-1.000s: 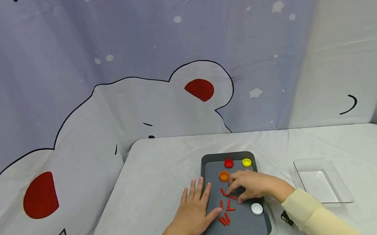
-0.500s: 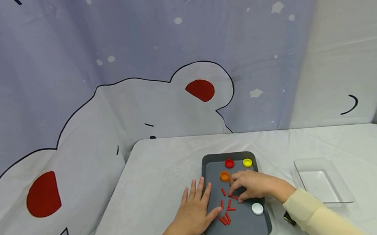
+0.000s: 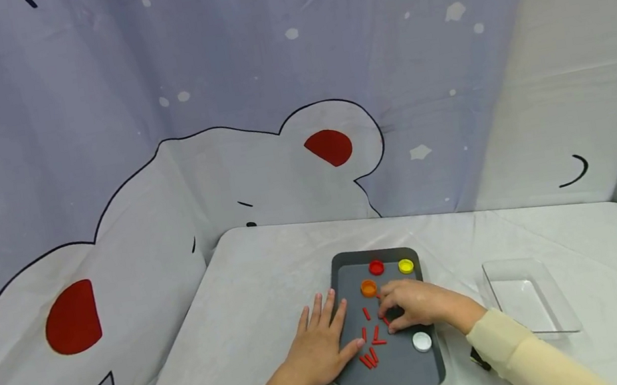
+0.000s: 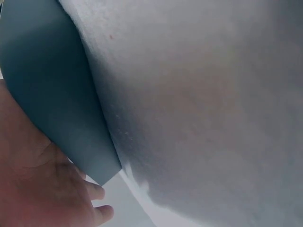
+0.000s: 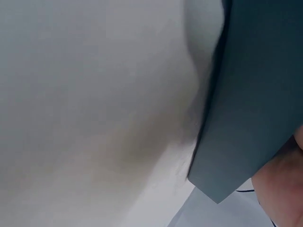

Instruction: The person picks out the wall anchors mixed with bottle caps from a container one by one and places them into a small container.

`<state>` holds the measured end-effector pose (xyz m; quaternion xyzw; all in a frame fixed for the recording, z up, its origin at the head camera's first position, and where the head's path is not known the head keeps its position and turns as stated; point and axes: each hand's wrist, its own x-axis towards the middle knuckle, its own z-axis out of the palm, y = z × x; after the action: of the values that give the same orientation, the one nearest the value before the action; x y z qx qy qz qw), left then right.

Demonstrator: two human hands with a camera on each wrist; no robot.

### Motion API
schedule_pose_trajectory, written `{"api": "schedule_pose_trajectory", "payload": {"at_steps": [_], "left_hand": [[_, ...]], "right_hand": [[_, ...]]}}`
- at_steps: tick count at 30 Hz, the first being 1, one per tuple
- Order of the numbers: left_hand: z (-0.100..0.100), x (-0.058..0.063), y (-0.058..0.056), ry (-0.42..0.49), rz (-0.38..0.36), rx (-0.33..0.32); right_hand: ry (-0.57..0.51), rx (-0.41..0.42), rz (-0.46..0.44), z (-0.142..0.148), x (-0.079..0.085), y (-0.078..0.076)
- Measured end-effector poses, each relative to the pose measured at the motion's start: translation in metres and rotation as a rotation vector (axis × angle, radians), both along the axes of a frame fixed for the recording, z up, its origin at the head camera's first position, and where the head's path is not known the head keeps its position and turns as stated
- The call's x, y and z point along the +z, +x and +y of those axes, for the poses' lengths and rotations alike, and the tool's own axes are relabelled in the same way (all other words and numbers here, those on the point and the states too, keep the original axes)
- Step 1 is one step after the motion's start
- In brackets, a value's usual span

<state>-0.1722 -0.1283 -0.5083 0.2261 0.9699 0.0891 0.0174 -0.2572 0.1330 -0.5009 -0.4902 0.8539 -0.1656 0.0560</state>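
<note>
Slim red stick (image 3: 386,321), now steeper, in the pinch of the right hand (image 3: 415,302) (left hand (image 3: 312,353) empty, fingers spread)

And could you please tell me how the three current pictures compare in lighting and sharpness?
Head: even, soft light, tray outline clear, sticks small; left wrist: dim, bluish, cloth blurred, shadow beside the tray; right wrist: likewise dim and soft, brighter toward the bottom.

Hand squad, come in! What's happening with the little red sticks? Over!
Left grip spread over the left edge of the tray. Right grip at a red stick, firm hold unclear. Close by: orange cap, other red sticks.
</note>
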Motion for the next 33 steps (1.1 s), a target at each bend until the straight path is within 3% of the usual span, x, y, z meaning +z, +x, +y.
{"api": "schedule_pose_trajectory", "payload": {"at_steps": [8, 18, 22, 27, 33], "left_hand": [[0.002, 0.002, -0.001, -0.006, -0.015, 0.012], [0.0, -0.01, -0.004, 0.001, 0.028, 0.014], [-0.002, -0.015, -0.005, 0.011, 0.025, 0.018], [-0.003, -0.013, -0.005, 0.031, -0.004, 0.016], [-0.002, -0.01, -0.004, 0.051, -0.017, 0.007]], "right_hand": [[-0.047, -0.019, 0.036, 0.002, -0.004, 0.0], [-0.275, -0.074, -0.001, 0.012, 0.005, 0.014], [-0.363, -0.137, -0.009, 0.022, 0.009, 0.02], [-0.48, -0.19, 0.005, 0.04, 0.015, 0.029], [-0.565, -0.244, 0.099, 0.069, 0.021, 0.04]]}}
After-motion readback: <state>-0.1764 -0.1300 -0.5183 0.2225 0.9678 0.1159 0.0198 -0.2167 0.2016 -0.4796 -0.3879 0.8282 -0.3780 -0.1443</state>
